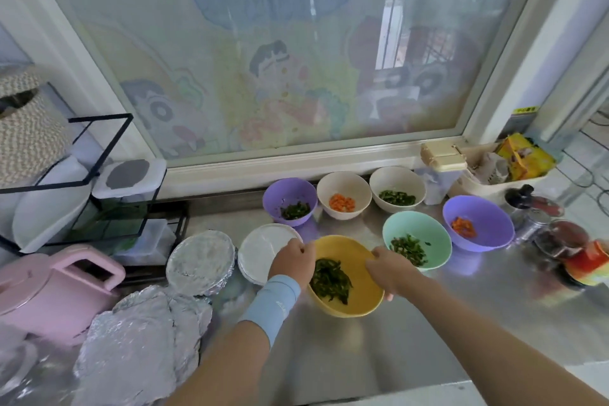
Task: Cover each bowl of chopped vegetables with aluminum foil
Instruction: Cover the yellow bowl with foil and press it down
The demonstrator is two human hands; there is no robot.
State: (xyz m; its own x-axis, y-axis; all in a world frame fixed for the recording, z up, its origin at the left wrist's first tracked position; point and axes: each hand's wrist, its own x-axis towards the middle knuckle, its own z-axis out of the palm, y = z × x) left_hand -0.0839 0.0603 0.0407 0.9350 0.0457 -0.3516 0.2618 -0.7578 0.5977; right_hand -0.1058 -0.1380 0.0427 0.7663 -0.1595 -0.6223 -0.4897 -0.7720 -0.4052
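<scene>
Both hands on the yellow bowl (362, 287), one per side. Left hand (291, 262) has its fingers curled over the left rim. Right hand (390, 269) is curled over the right rim, with a fingertip showing under the outer wall. Both are clamped on the bowl and hold nothing else.

The bowl sits between the two hands at centre of the steel counter (329, 356), uncovered. I can't tell whether it's resting on the counter or lifted. It is smooth matte plastic, round and deep. Chopped dark greens (329, 280) are piled at the bottom.

Just left of it are two covered bowls. The foil-covered bowl (201, 262) has a crinkled silver top with a crimped edge. The second covered bowl (263, 250) has a flatter, paler top, and the left hand overlaps its right edge. Loose foil sheets (141, 333), wrinkled, are stacked at lower left.

Five bowls are still open:
- mint bowl (425, 227) with greens, just beside the right hand
- right purple bowl (487, 214) with red-orange bits
- left purple bowl (290, 191) with greens
- white bowl (344, 183) with diced carrot
- second white bowl (397, 178) with greens

Light-blue sleeve (273, 303) on the left wrist. Pink kettle (49, 287) at far left.
</scene>
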